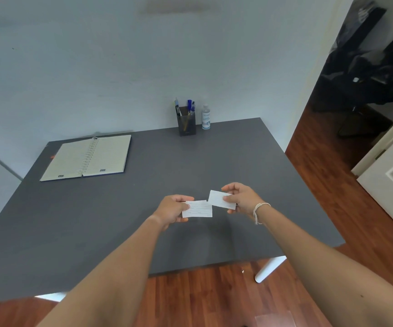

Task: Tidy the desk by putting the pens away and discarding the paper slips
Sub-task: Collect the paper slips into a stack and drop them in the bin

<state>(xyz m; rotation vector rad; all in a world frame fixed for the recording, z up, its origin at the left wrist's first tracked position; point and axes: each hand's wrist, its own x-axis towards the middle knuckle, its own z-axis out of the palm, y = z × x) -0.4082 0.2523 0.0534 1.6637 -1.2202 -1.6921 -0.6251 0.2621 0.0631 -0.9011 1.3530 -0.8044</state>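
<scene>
Arms reach forward above the table (249, 161); left hand (171, 210) pinches 1 paper slip (199, 209), right hand (242, 198) pinches another slip (216, 198), fingers closed on each.

Dark grey bench (226, 166), rectangular top, white leg visible under the near right corner, wood floor (214, 293) below. On it: open spiral notebook (87, 158) lying flat at far left; dark pen holder (187, 122) with several pens (190, 105) upright at the far edge; clear sanitizer bottle (206, 118) just beside the holder, to its right.
</scene>
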